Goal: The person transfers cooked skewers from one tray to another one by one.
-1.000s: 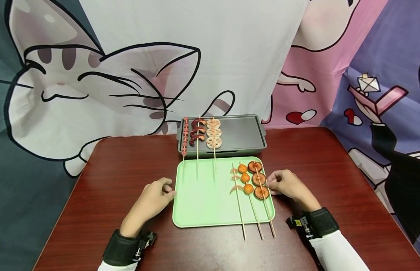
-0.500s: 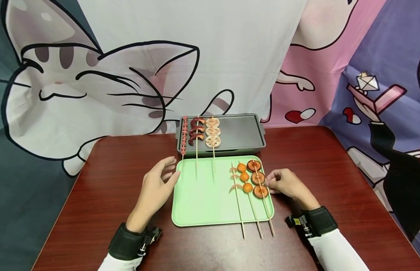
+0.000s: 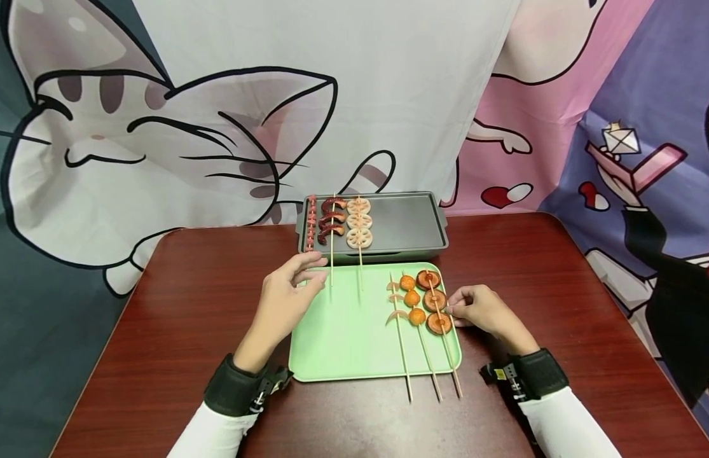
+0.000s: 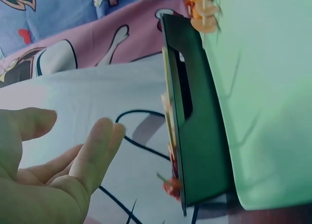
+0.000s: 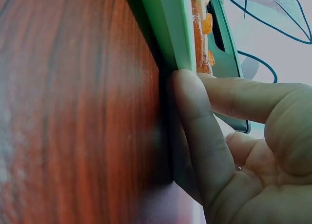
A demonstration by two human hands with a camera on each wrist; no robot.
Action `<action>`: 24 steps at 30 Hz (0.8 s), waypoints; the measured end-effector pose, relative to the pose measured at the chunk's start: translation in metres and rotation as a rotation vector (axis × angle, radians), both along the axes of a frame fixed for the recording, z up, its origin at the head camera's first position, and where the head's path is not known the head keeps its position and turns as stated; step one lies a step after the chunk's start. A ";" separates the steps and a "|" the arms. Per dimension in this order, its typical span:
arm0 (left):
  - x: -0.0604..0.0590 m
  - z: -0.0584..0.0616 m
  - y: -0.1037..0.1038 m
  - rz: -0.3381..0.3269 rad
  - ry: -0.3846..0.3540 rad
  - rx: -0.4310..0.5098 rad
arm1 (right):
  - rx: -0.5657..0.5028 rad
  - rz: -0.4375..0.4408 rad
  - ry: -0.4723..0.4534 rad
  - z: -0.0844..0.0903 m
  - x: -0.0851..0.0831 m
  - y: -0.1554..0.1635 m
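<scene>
With thumb and fingers apart and nothing between them, my left hand [image 3: 288,296] hovers over the back left corner of the light green tray [image 3: 343,337]. It covers the lower stick of the red sausage-like skewer [image 3: 311,222] on the grey grill pan [image 3: 408,222]. Beside that skewer lie one with dark red curved pieces [image 3: 332,218] and a lotus root skewer [image 3: 359,238]. My right hand [image 5: 243,136] pinches the tray's right rim between thumb and finger. Near it on the tray rest a mushroom skewer [image 3: 435,301], an orange ball skewer [image 3: 412,299] and one with pale pink curved pieces [image 3: 396,315].
The pan stands behind the tray, close to its back edge, on a reddish brown table [image 3: 177,305]. Sticks of the three tray skewers jut past the front rim. A printed cartoon cloth [image 3: 417,95] hangs behind the table.
My left hand has left the tray's left edge and moved forward and right, its fingers spreading, toward the pan's front left corner. My right hand stays at the tray's right rim.
</scene>
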State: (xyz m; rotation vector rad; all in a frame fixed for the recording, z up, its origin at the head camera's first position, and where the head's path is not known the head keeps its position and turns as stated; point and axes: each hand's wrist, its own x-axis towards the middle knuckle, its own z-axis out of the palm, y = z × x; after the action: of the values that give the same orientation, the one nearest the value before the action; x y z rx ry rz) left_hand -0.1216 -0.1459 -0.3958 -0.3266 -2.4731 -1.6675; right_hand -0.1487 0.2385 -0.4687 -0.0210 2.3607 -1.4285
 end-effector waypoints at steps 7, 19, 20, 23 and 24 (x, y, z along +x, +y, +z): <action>-0.015 0.002 0.017 -0.046 -0.067 0.023 | 0.000 0.002 -0.003 0.000 0.000 0.000; -0.036 -0.005 0.048 -0.091 -0.261 -0.187 | -0.004 0.010 0.004 -0.001 0.000 0.000; -0.038 -0.006 0.050 -0.080 -0.263 -0.201 | -0.004 0.008 0.003 -0.001 -0.001 0.000; -0.044 -0.007 0.056 -0.050 -0.274 -0.242 | 0.001 0.008 0.001 -0.001 -0.001 0.001; -0.046 -0.008 0.057 -0.043 -0.289 -0.241 | 0.000 0.009 0.001 -0.001 -0.001 0.001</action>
State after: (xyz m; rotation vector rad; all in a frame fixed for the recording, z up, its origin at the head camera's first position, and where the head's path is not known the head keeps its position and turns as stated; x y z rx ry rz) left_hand -0.1676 -0.0886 -0.4038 -0.1750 -2.9083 -1.5270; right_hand -0.1495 0.2392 -0.4695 -0.0315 2.3581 -1.4249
